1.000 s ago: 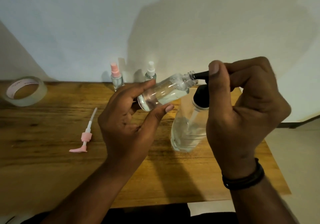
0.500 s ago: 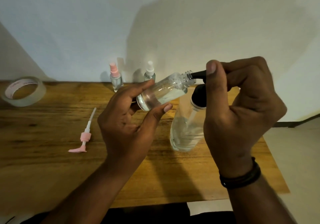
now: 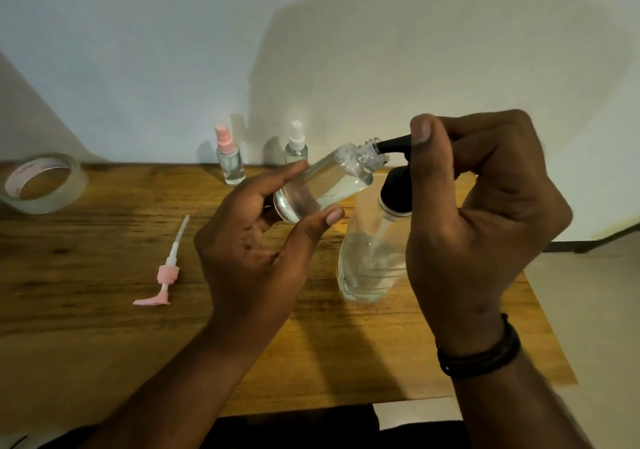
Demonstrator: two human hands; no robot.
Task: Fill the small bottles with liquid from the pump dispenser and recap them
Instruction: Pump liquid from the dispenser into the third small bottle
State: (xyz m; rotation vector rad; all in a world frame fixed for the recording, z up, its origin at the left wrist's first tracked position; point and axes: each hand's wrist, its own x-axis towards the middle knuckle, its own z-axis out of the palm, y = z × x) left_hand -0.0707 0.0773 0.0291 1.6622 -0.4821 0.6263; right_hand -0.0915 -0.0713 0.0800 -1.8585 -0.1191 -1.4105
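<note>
Wooden table (image 3: 104, 327) holds tape roll (image 3: 43, 183), lettering unreadable.

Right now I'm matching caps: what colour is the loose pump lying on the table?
Pink, with a whitish tube: loose pump, head view.

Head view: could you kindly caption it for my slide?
Left hand tilts small bottle onto black pump nozzle pressed by right hand.
</note>
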